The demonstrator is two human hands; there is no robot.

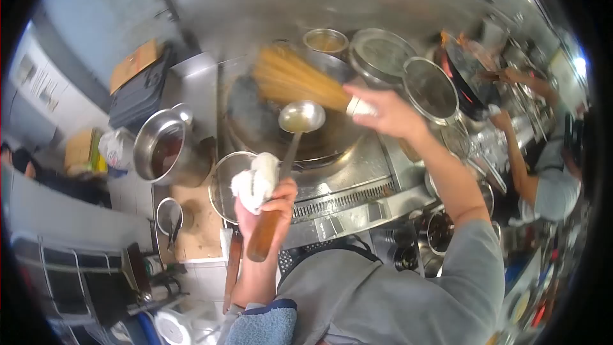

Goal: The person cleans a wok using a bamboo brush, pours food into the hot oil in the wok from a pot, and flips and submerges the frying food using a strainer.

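Observation:
In my left hand (281, 201) is a ladle (301, 117) with a wooden handle, and a white cloth (255, 182) is bunched in the same grip. Some yellowish liquid lies in the ladle's bowl, which is over the wok (338, 144). My right hand (396, 114) is closed around the white-wrapped end of a bamboo wok brush (300, 80). The brush's bristles are blurred by motion and spread out to the left above the dark wok. The ladle, the brush and some haze hide part of the wok's inside.
A steel pot (163, 147) with dark liquid and a small metal cup (170, 215) stand at left. Behind the wok are a small strainer pot (325, 41) and a large covered pan (383, 54). A mesh strainer (431, 89) sits right, near a co-worker (549, 172) beside another wok with flames.

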